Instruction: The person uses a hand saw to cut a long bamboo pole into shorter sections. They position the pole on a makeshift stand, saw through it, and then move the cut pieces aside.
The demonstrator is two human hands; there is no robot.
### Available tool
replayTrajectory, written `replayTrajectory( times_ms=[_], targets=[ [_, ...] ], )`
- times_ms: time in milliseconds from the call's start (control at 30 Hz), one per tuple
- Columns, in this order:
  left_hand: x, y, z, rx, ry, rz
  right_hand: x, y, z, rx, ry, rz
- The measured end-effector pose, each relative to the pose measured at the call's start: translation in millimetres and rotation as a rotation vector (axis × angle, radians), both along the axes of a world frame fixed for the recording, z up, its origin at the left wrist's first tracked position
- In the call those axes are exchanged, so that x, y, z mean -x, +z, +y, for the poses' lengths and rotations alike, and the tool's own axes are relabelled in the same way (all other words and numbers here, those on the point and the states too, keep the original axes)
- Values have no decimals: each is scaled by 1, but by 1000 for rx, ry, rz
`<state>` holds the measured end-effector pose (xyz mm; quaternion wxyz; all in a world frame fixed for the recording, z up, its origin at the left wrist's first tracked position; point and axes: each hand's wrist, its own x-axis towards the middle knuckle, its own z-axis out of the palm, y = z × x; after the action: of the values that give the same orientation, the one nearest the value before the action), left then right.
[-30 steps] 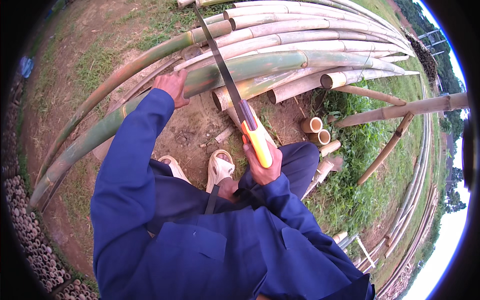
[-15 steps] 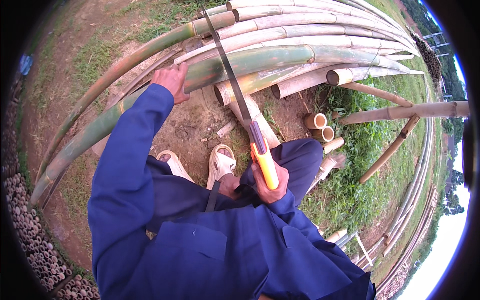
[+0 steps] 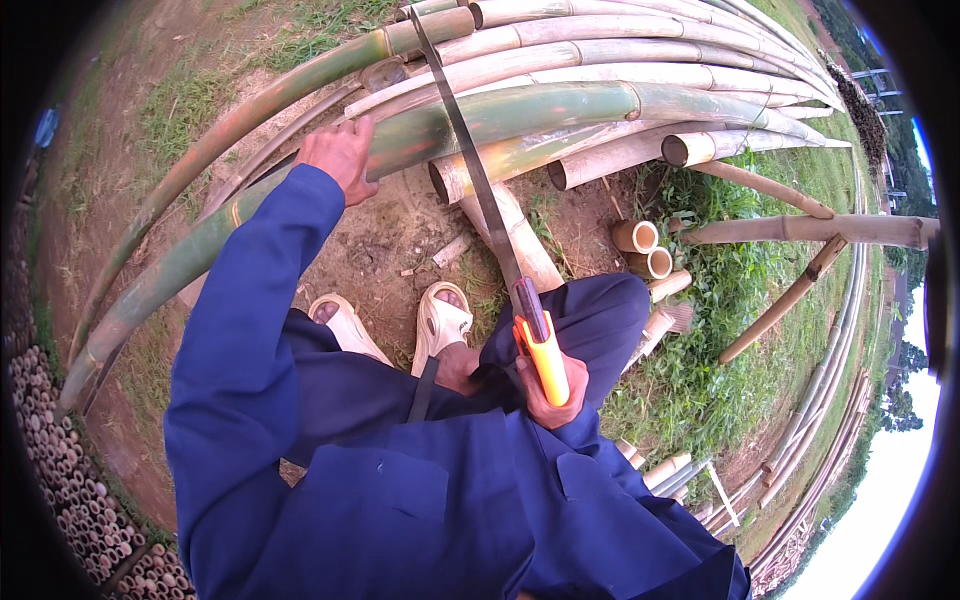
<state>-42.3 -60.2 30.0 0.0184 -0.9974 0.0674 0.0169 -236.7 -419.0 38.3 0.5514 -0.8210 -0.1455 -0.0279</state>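
Observation:
A long green bamboo pole (image 3: 510,113) runs from the lower left to the upper right in front of me. My left hand (image 3: 342,160) is wrapped over it, left of the blade. In my right hand (image 3: 556,394), near my knee, is the orange and yellow handle of a handsaw (image 3: 478,178). Its long dark blade points away from me and lies across the green pole, just right of my left hand. Whether the teeth are in a cut cannot be made out.
Pale bamboo poles (image 3: 620,53) lie stacked beyond, and another greenish pole (image 3: 290,82) curves at the left. Short cut bamboo pieces (image 3: 635,237) rest by the grass at right, near a bamboo post frame (image 3: 800,229). Many cut bamboo ends (image 3: 75,490) are piled at lower left.
My right hand and the handsaw have moved back toward me and slightly right. My left hand stays on the green pole.

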Motion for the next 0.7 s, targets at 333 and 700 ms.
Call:
replayTrajectory(
  times_ms=[333, 700],
  targets=[
    [-4, 6, 3, 51, 31, 60, -37, 10, 21, -40, 36, 169],
    [-10, 7, 2, 71, 25, 78, -106, -1, 60, -187, -2, 78]
  ],
)
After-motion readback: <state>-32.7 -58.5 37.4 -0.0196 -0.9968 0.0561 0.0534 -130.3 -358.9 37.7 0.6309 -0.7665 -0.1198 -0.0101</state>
